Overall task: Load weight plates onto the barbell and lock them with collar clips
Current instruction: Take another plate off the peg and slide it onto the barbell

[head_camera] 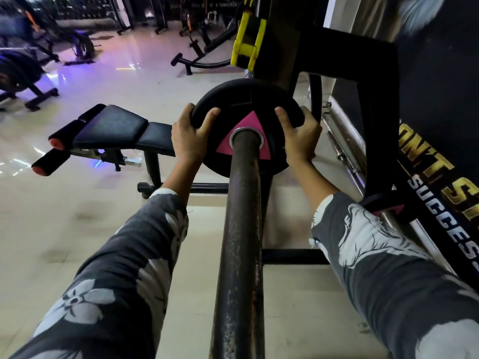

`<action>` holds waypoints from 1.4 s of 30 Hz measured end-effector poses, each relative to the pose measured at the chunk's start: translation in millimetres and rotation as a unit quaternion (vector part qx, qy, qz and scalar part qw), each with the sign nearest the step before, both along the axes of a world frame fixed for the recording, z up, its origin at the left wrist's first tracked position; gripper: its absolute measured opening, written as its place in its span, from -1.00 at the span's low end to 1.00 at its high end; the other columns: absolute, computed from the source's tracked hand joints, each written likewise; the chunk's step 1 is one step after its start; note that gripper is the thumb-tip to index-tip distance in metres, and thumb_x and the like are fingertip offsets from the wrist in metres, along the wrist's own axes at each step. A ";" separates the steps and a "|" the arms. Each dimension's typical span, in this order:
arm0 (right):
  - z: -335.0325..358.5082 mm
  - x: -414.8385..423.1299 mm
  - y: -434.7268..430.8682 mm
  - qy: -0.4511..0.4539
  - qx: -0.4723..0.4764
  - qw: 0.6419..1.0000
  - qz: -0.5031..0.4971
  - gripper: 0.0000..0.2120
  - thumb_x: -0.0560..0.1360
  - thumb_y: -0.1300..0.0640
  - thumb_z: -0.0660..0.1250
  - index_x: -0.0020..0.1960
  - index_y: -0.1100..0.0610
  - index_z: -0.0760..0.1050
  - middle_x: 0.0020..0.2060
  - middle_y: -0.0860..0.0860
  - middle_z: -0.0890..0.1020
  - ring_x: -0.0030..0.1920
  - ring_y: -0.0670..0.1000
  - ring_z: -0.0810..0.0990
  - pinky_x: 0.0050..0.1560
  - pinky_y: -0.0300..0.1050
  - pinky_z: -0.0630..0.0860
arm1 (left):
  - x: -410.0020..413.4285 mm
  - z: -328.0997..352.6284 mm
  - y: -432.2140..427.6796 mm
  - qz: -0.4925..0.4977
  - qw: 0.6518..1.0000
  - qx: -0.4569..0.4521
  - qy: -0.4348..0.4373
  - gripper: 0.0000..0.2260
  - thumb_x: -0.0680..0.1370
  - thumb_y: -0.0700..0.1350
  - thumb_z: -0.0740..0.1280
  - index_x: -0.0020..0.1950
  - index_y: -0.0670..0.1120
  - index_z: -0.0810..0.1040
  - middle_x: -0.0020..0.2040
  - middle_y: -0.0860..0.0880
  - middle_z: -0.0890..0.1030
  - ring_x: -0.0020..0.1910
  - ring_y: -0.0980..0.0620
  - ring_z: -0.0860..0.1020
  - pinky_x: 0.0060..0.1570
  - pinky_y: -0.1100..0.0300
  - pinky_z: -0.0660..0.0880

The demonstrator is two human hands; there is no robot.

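A black weight plate [246, 104] with a pink triangle mark is held by its rim from both sides: the left hand [188, 137] is closed on the left edge with the thumb over the front face, and the right hand [300, 138] is closed on the right edge in the same way. Between the two grips, the plate's steel-lined centre hole is already threaded over the barbell sleeve [239, 242], a worn, rust-speckled tube that runs from the plate back toward the wearer, between the forearms. Step in hand, as judged: plate loading, with this plate partway along the sleeve; whether it is seated against the inner stop cannot be told, since that end is hidden behind the plate. Beyond the grip, a black rack upright [277, 47] with a yellow bar catch [247, 37] is seen. Left of the left hand, a padded bench [114, 126] stands on the tiled floor. Right of the right hand and lower, a second plate [386, 207] with the same pink mark sits on a storage peg, and spare bars [342, 154] lie along the wall base. No collar clip is seen anywhere in view. Next move, as judged: the plate needs an even push from both hands, kept square to the sleeve so the hole does not bind, until it stops; after that a clip has to be found and locked against the plate's near face.
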State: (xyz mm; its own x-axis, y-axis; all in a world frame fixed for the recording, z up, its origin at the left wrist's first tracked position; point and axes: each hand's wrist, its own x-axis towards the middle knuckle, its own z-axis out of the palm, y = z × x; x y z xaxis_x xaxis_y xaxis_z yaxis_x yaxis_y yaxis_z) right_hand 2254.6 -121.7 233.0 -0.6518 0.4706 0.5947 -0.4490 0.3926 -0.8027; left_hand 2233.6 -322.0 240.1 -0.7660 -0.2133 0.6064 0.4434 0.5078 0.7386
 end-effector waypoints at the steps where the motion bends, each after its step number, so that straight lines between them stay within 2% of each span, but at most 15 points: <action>1: -0.4 0.9 2.0 -0.007 0.010 1.000 0.012 -0.61 0.40 -0.14 0.36 -0.17 0.22 0.50 -0.37 -0.04 0.56 -0.36 -0.12 0.53 -0.32 -0.26 0.46 | 2.1 -0.3 -2.5 -0.004 1.000 -0.020 -0.013 -0.48 0.44 0.30 0.20 -0.16 -0.20 0.44 -0.36 -0.09 0.49 -0.37 -0.05 0.46 -0.36 0.07 0.36; 5: -4.0 6.9 7.6 -0.034 0.042 0.998 0.040 -0.63 0.48 -0.09 0.30 0.02 0.23 0.45 -0.24 -0.01 0.57 -0.21 -0.03 0.58 -0.20 -0.19 0.50 | 10.9 2.8 -13.4 -0.015 0.995 -0.089 -0.050 -0.52 0.51 0.27 0.15 -0.02 -0.16 0.47 -0.24 -0.13 0.57 -0.21 -0.18 0.56 -0.27 0.01 0.44; 8: -5.2 16.9 5.7 -0.052 0.044 0.996 0.058 -0.61 0.52 -0.05 0.28 0.18 0.23 0.42 -0.01 0.10 0.60 0.03 0.04 0.58 -0.06 -0.37 0.46 | 22.3 5.2 -18.2 -0.011 0.990 -0.127 -0.067 -0.60 0.57 0.19 0.15 0.10 -0.15 0.45 -0.08 -0.23 0.63 -0.09 -0.25 0.58 -0.16 -0.08 0.54; 11: -3.8 39.0 0.2 -0.091 0.094 0.991 0.034 -0.49 0.53 -0.01 0.27 0.37 0.22 0.25 0.28 0.17 0.44 0.27 0.06 0.42 0.06 -0.57 0.24 | 42.9 5.9 -18.2 -0.013 0.988 -0.135 -0.076 -0.62 0.60 0.12 0.18 0.26 -0.14 0.40 0.07 -0.23 0.62 0.02 -0.23 0.59 -0.04 -0.12 0.55; 13: -3.9 64.2 -3.8 -0.112 0.143 0.983 0.002 -0.46 0.54 -0.02 0.24 0.41 0.21 0.20 0.36 0.17 0.35 0.33 0.09 0.38 0.09 -0.45 0.24 | 64.6 5.4 -20.0 0.002 0.988 -0.141 -0.063 -0.63 0.59 0.08 0.21 0.26 -0.14 0.41 0.10 -0.21 0.62 0.05 -0.19 0.59 0.00 -0.08 0.54; 16: -7.5 108.2 -8.5 -0.136 0.217 0.964 -0.077 -0.59 0.56 -0.04 0.19 0.29 0.19 0.34 0.25 0.16 0.45 0.18 0.14 0.50 -0.07 -0.17 0.36 | 104.1 3.7 -26.5 0.021 0.985 -0.166 -0.040 -0.70 0.60 0.06 0.21 0.16 -0.14 0.48 0.02 -0.17 0.65 -0.03 -0.15 0.61 -0.09 -0.02 0.55; 19: -16.6 161.7 -16.8 -0.158 0.256 0.950 -0.080 -0.65 0.56 -0.03 0.19 0.20 0.19 0.41 0.14 0.16 0.53 0.08 0.16 0.54 -0.14 -0.15 0.35 | 152.3 -2.6 -34.5 -0.009 0.982 -0.187 -0.032 -0.72 0.60 0.06 0.21 0.10 -0.14 0.52 -0.02 -0.13 0.65 -0.07 -0.07 0.62 -0.11 0.01 0.57; 22: -30.4 227.4 -33.6 -0.193 0.275 0.940 -0.058 -0.66 0.55 -0.06 0.18 0.16 0.18 0.43 0.12 0.13 0.54 0.09 0.15 0.53 -0.13 -0.05 0.42 | 208.1 -14.7 -44.5 -0.052 0.977 -0.200 -0.046 -0.72 0.59 0.07 0.21 0.08 -0.12 0.54 0.02 -0.09 0.64 -0.03 -0.02 0.60 -0.09 -0.04 0.57; 26: -43.4 316.6 -59.9 -0.243 0.272 0.930 -0.041 -0.71 0.53 0.02 0.24 0.17 0.16 0.44 0.15 0.11 0.55 0.12 0.16 0.53 -0.12 -0.16 0.31 | 286.5 -37.5 -56.9 -0.067 0.970 -0.227 -0.050 -0.69 0.58 0.13 0.20 0.05 -0.08 0.55 0.04 -0.06 0.65 -0.06 -0.02 0.63 -0.13 0.02 0.57; 28: -47.7 359.6 -72.7 -0.268 0.272 0.923 -0.043 -0.73 0.51 0.08 0.27 0.16 0.19 0.45 0.15 0.13 0.55 0.13 0.18 0.53 -0.05 -0.09 0.41 | 324.4 -47.6 -60.7 -0.073 0.967 -0.238 -0.049 -0.73 0.57 0.13 0.22 0.00 -0.05 0.56 -0.02 -0.02 0.66 -0.10 -0.02 0.63 -0.20 0.07 0.55; 31: -50.5 410.5 -88.7 -0.281 0.264 0.922 -0.041 -0.69 0.54 -0.03 0.22 0.10 0.21 0.47 0.07 0.14 0.58 0.08 0.18 0.55 0.00 0.05 0.49 | 370.7 -60.8 -62.3 -0.099 0.961 -0.250 -0.056 -0.72 0.57 0.13 0.21 0.04 -0.04 0.56 0.01 -0.02 0.67 -0.08 -0.05 0.63 -0.21 0.05 0.55; 34: -55.3 447.7 -93.6 -0.279 0.252 0.926 -0.036 -0.70 0.54 -0.05 0.21 0.03 0.19 0.49 0.00 0.11 0.61 0.01 0.15 0.57 -0.09 0.00 0.50 | 404.8 -73.6 -57.5 -0.124 0.959 -0.246 -0.064 -0.73 0.58 0.13 0.21 0.01 -0.04 0.56 -0.01 -0.01 0.67 -0.11 -0.04 0.62 -0.18 0.04 0.55; 37: -68.6 476.2 -85.7 -0.300 0.251 0.919 -0.051 -0.72 0.54 -0.06 0.21 -0.03 0.16 0.49 -0.03 0.06 0.62 -0.04 0.10 0.58 -0.22 -0.14 0.39 | 430.2 -88.5 -43.8 -0.141 0.956 -0.235 -0.101 -0.71 0.57 0.14 0.21 -0.04 -0.05 0.55 -0.07 -0.01 0.65 -0.13 -0.03 0.61 -0.19 0.03 0.55; 40: -84.5 495.3 -67.3 -0.333 0.257 0.904 -0.071 -0.73 0.54 -0.07 0.21 -0.01 0.14 0.50 0.00 0.04 0.62 -0.01 0.09 0.58 -0.21 -0.15 0.35 | 446.7 -102.4 -25.1 -0.173 0.946 -0.244 -0.123 -0.71 0.57 0.14 0.21 -0.08 -0.07 0.54 -0.10 -0.03 0.64 -0.15 -0.06 0.61 -0.21 0.03 0.54; 42: -92.8 503.6 -49.5 -0.344 0.262 0.897 -0.091 -0.73 0.54 -0.05 0.22 0.00 0.15 0.51 -0.01 0.05 0.64 -0.01 0.11 0.59 -0.19 -0.13 0.37 | 450.4 -109.1 -7.4 -0.194 0.941 -0.248 -0.126 -0.73 0.56 0.13 0.23 -0.07 -0.05 0.55 -0.09 -0.01 0.65 -0.15 -0.04 0.61 -0.24 0.14 0.49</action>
